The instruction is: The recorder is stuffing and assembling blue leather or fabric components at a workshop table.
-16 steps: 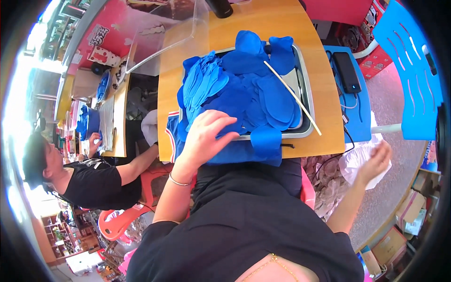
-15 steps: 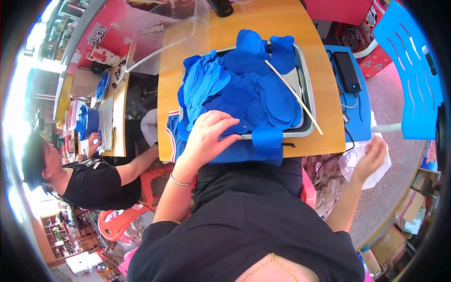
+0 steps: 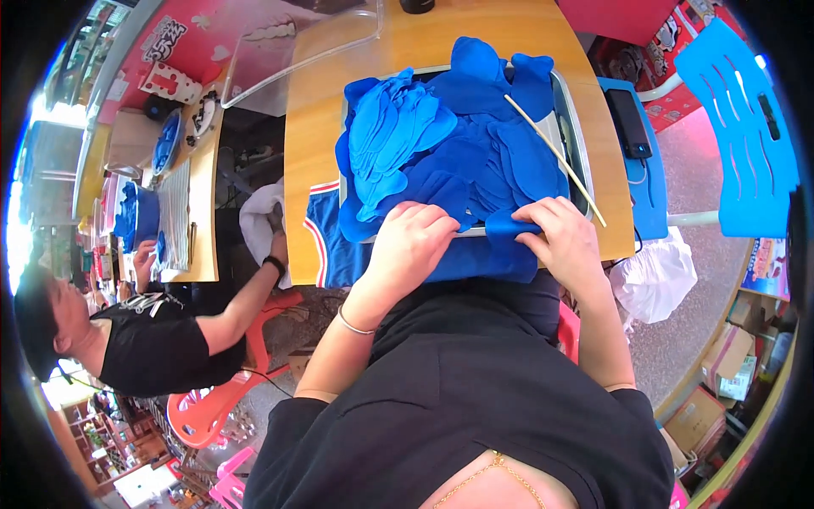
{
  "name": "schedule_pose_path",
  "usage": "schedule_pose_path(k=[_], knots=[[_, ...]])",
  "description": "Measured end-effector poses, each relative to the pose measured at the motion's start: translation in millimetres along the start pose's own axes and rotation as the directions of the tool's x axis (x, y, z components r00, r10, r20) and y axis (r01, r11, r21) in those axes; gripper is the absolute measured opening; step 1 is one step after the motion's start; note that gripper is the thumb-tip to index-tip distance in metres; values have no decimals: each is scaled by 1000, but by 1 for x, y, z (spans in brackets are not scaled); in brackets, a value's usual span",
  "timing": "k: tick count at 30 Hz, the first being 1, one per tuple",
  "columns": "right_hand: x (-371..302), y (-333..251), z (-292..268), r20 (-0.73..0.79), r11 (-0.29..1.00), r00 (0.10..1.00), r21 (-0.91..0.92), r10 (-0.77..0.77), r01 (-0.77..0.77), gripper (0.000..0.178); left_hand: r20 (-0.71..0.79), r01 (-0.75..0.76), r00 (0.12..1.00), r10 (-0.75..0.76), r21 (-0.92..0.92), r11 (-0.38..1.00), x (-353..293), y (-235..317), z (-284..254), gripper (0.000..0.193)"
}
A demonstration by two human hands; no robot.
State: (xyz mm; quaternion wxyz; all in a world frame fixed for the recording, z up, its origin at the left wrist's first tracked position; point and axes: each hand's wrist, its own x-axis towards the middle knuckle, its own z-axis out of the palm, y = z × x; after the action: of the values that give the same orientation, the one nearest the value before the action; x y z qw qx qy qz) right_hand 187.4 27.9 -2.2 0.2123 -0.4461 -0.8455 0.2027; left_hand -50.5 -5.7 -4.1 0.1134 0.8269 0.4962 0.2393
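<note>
A metal tray [image 3: 585,161] in front of me is heaped with rounded, petal-like blue fabric pieces [image 3: 398,127], lighter ones at the left. At the tray's near edge, my right hand [image 3: 561,239] pinches a blue fabric piece [image 3: 507,227] between thumb and fingers. My left hand [image 3: 413,246], a bangle on its wrist, is closed at the same edge, fingertips against the blue pieces; what it grips is hidden. Under the near side lies a blue cloth [image 3: 335,242] with red and white trim. Across the tray's right side leans a thin wooden stick [image 3: 555,159].
A clear plastic panel [image 3: 305,55] stands at the table's far left. To the right are a blue stool [image 3: 649,199] bearing a black box [image 3: 627,123], and a white bag [image 3: 657,276]. At another table on the left, a person [image 3: 161,339] sits beside a blue-filled container [image 3: 140,216].
My right hand has come in from the far right, beside the white bag, to the tray's near edge and pinched a blue fabric piece. My left hand has moved right and closed.
</note>
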Motion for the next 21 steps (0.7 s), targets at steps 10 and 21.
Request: schedule_pose_path(k=[10, 21], knots=[[-59, 30, -25, -332, 912, 927, 410, 174, -24, 16, -83, -57, 995, 50, -79, 995, 14, 42, 18, 38], [-442, 232, 131, 70, 78, 86, 113, 994, -991, 62, -2, -261, 962, 272, -282, 923, -19, 90, 49, 12]])
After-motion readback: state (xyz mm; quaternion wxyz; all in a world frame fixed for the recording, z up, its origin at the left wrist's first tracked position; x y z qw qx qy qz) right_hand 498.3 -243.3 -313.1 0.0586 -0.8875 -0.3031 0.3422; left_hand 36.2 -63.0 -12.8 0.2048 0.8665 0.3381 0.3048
